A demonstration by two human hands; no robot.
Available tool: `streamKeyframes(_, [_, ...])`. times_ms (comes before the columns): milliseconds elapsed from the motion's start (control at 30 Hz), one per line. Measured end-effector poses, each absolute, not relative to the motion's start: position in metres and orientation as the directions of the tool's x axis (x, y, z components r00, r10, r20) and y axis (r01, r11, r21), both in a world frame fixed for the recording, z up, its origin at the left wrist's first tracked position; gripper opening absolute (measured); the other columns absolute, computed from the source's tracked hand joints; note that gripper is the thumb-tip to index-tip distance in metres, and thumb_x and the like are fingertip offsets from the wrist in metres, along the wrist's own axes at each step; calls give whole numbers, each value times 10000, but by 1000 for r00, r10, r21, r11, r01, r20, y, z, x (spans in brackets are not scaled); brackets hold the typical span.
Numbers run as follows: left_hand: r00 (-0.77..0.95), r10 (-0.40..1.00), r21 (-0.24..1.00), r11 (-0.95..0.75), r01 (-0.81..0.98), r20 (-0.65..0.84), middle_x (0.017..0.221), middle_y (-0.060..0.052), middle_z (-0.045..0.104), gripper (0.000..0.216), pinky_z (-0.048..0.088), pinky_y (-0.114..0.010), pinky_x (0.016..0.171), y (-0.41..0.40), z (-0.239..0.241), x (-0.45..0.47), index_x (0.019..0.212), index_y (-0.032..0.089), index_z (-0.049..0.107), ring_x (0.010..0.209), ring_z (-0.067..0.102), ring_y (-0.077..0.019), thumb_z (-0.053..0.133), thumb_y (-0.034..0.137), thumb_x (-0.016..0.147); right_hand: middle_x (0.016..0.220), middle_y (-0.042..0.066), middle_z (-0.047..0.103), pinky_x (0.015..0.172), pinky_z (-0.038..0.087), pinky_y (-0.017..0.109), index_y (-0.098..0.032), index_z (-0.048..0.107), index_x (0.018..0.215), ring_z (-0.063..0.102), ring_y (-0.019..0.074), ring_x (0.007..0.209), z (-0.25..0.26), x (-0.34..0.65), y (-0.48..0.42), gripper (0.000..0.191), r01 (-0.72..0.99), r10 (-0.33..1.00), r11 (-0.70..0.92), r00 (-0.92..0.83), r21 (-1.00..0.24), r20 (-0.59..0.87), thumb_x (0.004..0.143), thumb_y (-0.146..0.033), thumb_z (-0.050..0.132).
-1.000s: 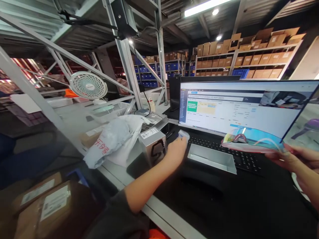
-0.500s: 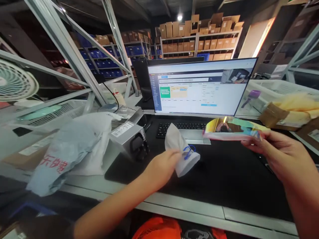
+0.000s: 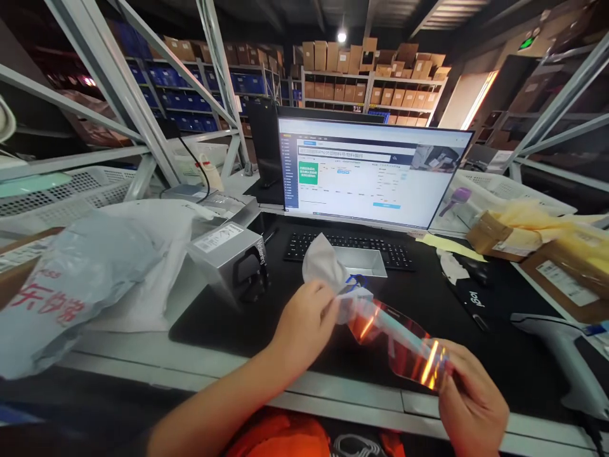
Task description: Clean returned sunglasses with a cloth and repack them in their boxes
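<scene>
My left hand (image 3: 304, 320) is closed on a small white drawstring pouch (image 3: 328, 270) with a blue cord, held over the black desk mat (image 3: 228, 330). My right hand (image 3: 469, 397) grips the near end of a flat, shiny iridescent packet (image 3: 394, 336). The packet's far end meets the mouth of the pouch at my left hand. Both hands hover just in front of the keyboard (image 3: 349, 249) and the lit monitor (image 3: 371, 174).
A silver label printer (image 3: 231, 257) stands left of the mat, with grey and white poly mailer bags (image 3: 90, 273) beside it. A handheld scanner (image 3: 556, 349) lies at the right edge. Cardboard parcels (image 3: 561, 254) and a white basket sit to the right. Shelves of boxes fill the background.
My right hand has brought the shiny packet down from near the monitor to the pouch. My left hand pulled the pouch back from the keyboard towards me. The view swung right.
</scene>
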State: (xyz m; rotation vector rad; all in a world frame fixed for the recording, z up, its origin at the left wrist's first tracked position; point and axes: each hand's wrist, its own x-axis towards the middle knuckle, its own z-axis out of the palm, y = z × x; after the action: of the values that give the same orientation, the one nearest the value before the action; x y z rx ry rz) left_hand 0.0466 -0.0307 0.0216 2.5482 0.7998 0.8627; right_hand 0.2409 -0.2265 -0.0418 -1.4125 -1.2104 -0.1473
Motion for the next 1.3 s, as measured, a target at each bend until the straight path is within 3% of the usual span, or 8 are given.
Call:
streamKeyframes(133, [666, 610, 627, -732, 266, 429, 883, -46, 591, 302, 485, -321, 763, -26, 34, 45, 765, 188, 581, 808, 587, -170, 423, 236, 1017, 979, 72, 717, 643, 639, 425, -282, 717, 1084, 714, 287, 838, -36, 227, -209, 261, 803, 524, 233, 372, -549, 767, 920, -136, 578])
streamKeyframes(300, [684, 549, 625, -761, 173, 480, 908, -49, 553, 230, 456, -306, 758, -25, 36, 47, 765, 179, 563, 818, 554, -163, 450, 162, 964, 1063, 95, 728, 717, 677, 361, -227, 702, 1140, 741, 253, 890, -31, 222, -201, 320, 849, 575, 361, 123, -386, 809, 929, -57, 532])
streamKeyframes(500, [779, 464, 664, -743, 83, 422, 803, -3, 474, 240, 382, -258, 657, -10, 43, 53, 690, 182, 456, 721, 481, -125, 488, 120, 920, 1158, 154, 696, 911, 621, 279, -105, 691, 1188, 713, 209, 1024, -31, 232, -197, 342, 895, 504, 410, -60, -178, 862, 901, 42, 578])
streamKeyframes(700, [850, 360, 625, -779, 47, 384, 903, -21, 521, 210, 422, -266, 734, -12, 51, 53, 800, 193, 534, 805, 522, -140, 450, 199, 992, 1043, 66, 726, 859, 606, 239, -194, 732, 1079, 710, 162, 947, -41, 222, -185, 234, 832, 479, 221, 362, -509, 800, 952, -80, 573])
streamKeyframes(867, [577, 544, 548, -814, 190, 609, 803, -6, 502, 161, 388, -283, 676, -26, 21, 37, 793, 205, 474, 741, 493, -156, 498, 226, 951, 949, 30, 740, 716, 608, 200, -238, 758, 992, 717, 157, 829, -50, 207, -175, 126, 731, 476, 180, 520, -658, 709, 949, -211, 643])
streamKeyframes(933, [488, 638, 558, -765, 321, 595, 770, 5, 530, 130, 373, -273, 646, -36, 5, 31, 787, 205, 497, 699, 515, -146, 535, 209, 911, 923, 25, 740, 672, 597, 177, -239, 760, 954, 716, 151, 793, -49, 203, -174, 102, 711, 483, 189, 534, -677, 695, 935, -219, 662])
streamKeyframes(1100, [475, 819, 499, -574, 650, 323, 615, 25, 600, 223, 255, -288, 560, -50, -8, 44, 710, 219, 634, 569, 562, -157, 654, 363, 879, 905, 28, 729, 661, 587, 148, -228, 754, 934, 715, 137, 781, -42, 196, -176, 122, 703, 567, 265, 440, -660, 696, 917, -166, 651])
streamKeyframes(1300, [421, 797, 324, -574, 752, 434, 628, -16, 645, 253, 185, -309, 546, -40, 1, 62, 666, 200, 602, 565, 597, -187, 643, 304, 892, 947, 51, 725, 738, 600, 187, -213, 741, 985, 715, 150, 838, -49, 193, -179, 154, 718, 653, 345, 279, -605, 704, 923, -123, 632])
